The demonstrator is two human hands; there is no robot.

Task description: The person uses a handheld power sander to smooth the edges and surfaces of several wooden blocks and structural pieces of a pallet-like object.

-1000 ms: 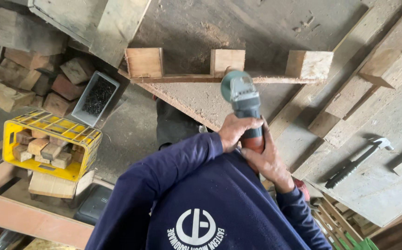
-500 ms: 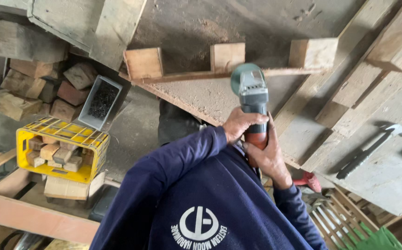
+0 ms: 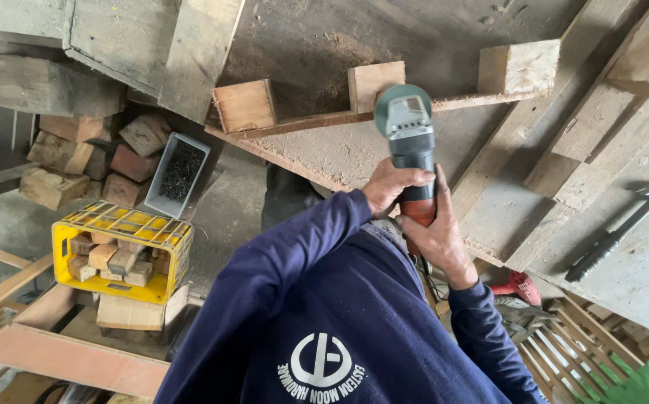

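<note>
Both my hands grip an angle grinder [image 3: 408, 135] with a grey-green head and an orange rear body. My left hand [image 3: 390, 187] wraps the body from the left, and my right hand [image 3: 438, 238] holds the rear end below it. The grinder's round guard lies against the edge of a thin wooden strip [image 3: 302, 123] on the dusty workbench [image 3: 339, 161]. It sits right beside the middle [image 3: 373, 78] of three wooden blocks standing along that strip. The other blocks are at left [image 3: 243, 105] and right [image 3: 519, 66].
A hammer [image 3: 616, 232] lies on boards at the right. A yellow crate [image 3: 118, 251] of wood offcuts, a grey tray of dark nails [image 3: 178, 170] and a pile of wood blocks [image 3: 77, 150] sit at the left. A red tool [image 3: 519, 286] lies at lower right.
The grinder head has crept up closer to the middle block, both hands still gripping it. The whole view has drifted, so crate and hammer appear shifted to the right.
</note>
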